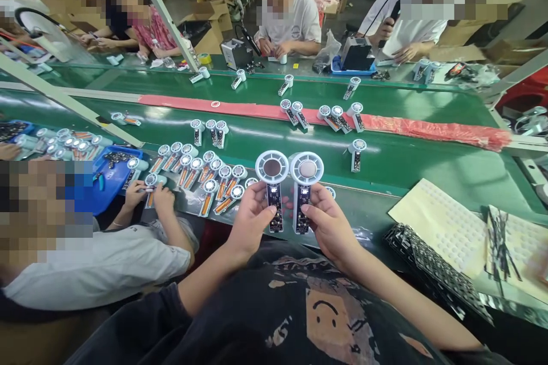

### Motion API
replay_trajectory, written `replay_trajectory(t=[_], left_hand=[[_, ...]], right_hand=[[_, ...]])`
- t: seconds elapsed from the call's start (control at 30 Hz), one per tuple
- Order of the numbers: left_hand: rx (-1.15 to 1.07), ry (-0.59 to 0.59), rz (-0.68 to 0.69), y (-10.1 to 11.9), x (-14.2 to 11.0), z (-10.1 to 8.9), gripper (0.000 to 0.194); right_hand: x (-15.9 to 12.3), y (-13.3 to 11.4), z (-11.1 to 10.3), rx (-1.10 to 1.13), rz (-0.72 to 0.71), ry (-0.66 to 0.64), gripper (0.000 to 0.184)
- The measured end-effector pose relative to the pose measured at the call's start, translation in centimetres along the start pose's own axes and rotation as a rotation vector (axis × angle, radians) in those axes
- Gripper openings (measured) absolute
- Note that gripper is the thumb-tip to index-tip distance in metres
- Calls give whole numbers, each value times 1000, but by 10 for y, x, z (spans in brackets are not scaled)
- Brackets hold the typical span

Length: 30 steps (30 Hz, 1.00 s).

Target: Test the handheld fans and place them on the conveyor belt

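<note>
My left hand (252, 219) is closed around the handle of a light-blue handheld fan (272, 168) with a dark centre. In my right hand (327, 214) is a second handheld fan (307, 169), whose centre is pale. Both fans stand upright side by side, their round heads nearly touching. Each open handle shows a black circuit board with a small white light glowing near its top, and my thumbs rest on the boards. Left of my hands, several fans (196, 164) with orange parts in their handles lie on the worktop.
A green conveyor (252, 159) carries several more fans, with a red strip (257, 108) along its middle. At right lie stacked circuit boards (436, 268) and a cream sheet (440, 228). A co-worker's hands (162, 194) hold a fan at left, near a blue tray (88, 191).
</note>
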State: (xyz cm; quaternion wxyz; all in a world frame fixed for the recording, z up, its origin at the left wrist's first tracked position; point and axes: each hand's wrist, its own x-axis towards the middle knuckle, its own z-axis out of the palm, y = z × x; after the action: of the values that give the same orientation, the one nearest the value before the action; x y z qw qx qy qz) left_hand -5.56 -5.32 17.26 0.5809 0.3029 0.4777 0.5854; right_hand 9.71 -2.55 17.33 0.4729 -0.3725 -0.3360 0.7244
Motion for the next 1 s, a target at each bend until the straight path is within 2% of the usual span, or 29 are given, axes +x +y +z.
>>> replay_trajectory(t=[0.47,0.8,1.0], left_hand=[[51,31,48,-4,-5,-1,49],[-16,-53,79,-2,-1,-4,52],[-34,-72,80,1,1,-2,52]], right_hand=[[1,8,-6,-29,-8,-54,46],[-1,1,-1,21,-58,-25,52],[-1,-3,0,12,-87,-14,46]])
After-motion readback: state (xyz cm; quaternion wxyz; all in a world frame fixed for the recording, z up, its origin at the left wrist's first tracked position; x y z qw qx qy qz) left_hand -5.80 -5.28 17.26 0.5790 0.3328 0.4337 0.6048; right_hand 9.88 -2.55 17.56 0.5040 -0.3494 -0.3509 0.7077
